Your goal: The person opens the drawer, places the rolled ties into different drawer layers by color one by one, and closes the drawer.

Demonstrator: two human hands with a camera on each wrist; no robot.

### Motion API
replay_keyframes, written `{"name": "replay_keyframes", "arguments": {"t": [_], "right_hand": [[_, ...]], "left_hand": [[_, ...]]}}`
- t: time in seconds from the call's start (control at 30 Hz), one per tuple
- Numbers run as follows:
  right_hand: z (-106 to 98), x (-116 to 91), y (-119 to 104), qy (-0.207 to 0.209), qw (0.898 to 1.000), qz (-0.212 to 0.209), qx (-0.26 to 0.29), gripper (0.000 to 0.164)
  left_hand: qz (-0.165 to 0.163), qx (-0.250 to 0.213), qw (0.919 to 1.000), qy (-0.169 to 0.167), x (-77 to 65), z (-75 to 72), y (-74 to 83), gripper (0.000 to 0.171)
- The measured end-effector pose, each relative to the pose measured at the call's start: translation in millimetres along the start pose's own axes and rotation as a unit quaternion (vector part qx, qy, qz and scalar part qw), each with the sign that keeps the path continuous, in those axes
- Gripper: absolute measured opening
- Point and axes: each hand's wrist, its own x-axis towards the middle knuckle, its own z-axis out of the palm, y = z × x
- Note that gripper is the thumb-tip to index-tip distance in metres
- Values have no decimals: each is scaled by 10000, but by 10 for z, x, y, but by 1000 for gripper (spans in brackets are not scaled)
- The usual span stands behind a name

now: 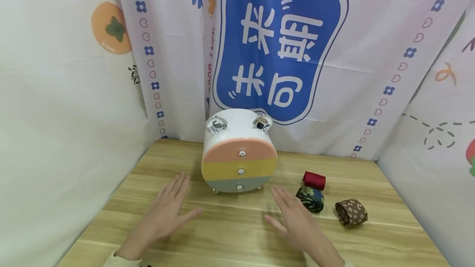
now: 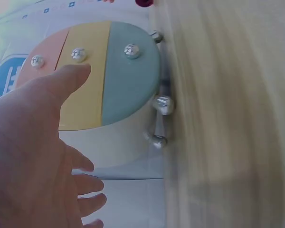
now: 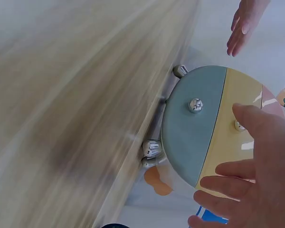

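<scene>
A rounded white drawer box stands on the table with a pink drawer, a yellow drawer and a grey-green drawer, each with a silver knob. Two silver rings sit on its top and small silver feet carry it. My left hand, fingers straight and thumb out, is at its front left, apart from it and holding nothing. On the front right, my right hand has its fingers extended, also with nothing in it. Both wrist views show the drawer fronts behind spread fingers.
To the right of the box lie three rolled fabric strips that look like neckties: a red roll, a dark floral roll and a brown flowered roll. White printed curtains enclose the wooden table at the back and sides.
</scene>
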Motion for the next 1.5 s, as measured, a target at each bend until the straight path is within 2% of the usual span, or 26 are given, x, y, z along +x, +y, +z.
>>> {"name": "replay_keyframes", "arguments": {"t": [0.07, 0.17, 0.3, 0.47, 0.6, 0.73, 0.9, 1.07, 1.3, 1.5], "right_hand": [[-23, 43, -24, 176, 9997, 55, 169, 79], [-64, 138, -66, 686, 9966, 14, 460, 69], [-123, 276, -131, 1428, 9860, -198, 836, 49], [-219, 428, -243, 1875, 9735, -236, 1287, 30], [-231, 541, -319, 2233, 9610, -290, 1606, 28], [-207, 635, -393, 2625, 9442, -358, 1955, 31], [-221, 755, -472, 2915, 9299, -322, 2218, 30], [-256, 870, -529, 3079, 9204, -122, 2407, 29], [-229, 981, -586, 3019, 9173, 139, 2595, 27], [-206, 1069, -624, 3089, 9152, 118, 2584, 28]], "left_hand": [[9, -91, 10000, -12, 47, -39, 5, 105], [-37, -364, 9993, 16, 132, -97, 23, 104], [-274, -773, 9966, -49, 253, -171, 57, 103], [-565, -1219, 9908, -166, 415, -223, 99, 104], [-592, -1657, 9844, -47, 546, -228, 111, 102], [-613, -1889, 9800, 89, 652, -203, 87, 106], [-827, -2082, 9744, 185, 762, -150, 101, 110], [-655, -2532, 9643, 403, 837, -93, 213, 104], [-491, -2692, 9584, 813, 847, -14, 250, 88], [-505, -2598, 9594, 979, 854, 36, 239, 87]]}}
